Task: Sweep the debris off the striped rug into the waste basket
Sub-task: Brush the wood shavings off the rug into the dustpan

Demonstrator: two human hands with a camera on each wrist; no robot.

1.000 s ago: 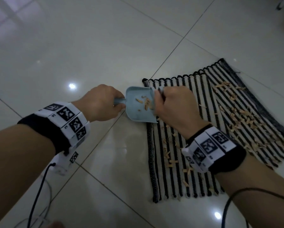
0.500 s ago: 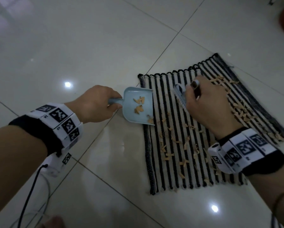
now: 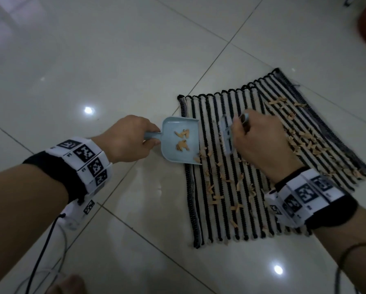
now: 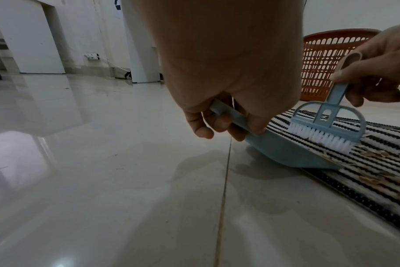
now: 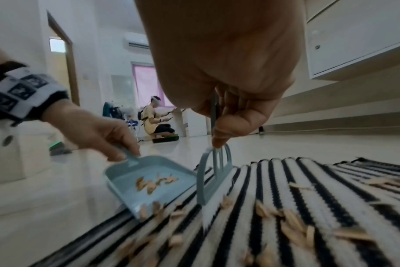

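Note:
A black-and-white striped rug lies on the tiled floor, strewn with tan debris chips. My left hand grips the handle of a pale blue dustpan, whose lip rests on the rug's left edge; a few chips lie inside it. My right hand grips the handle of a small blue brush, bristles down on the rug just right of the pan. An orange waste basket stands beyond the rug.
Glossy white floor tiles surround the rug. Cables trail by my left arm. A white pillar and cupboards stand at the room's edges. A person crouches far across the room.
My right hand carried the brush from the pan's mouth out to the right over the rug, and it now sets down closer to the pan. The left hand and dustpan stayed put.

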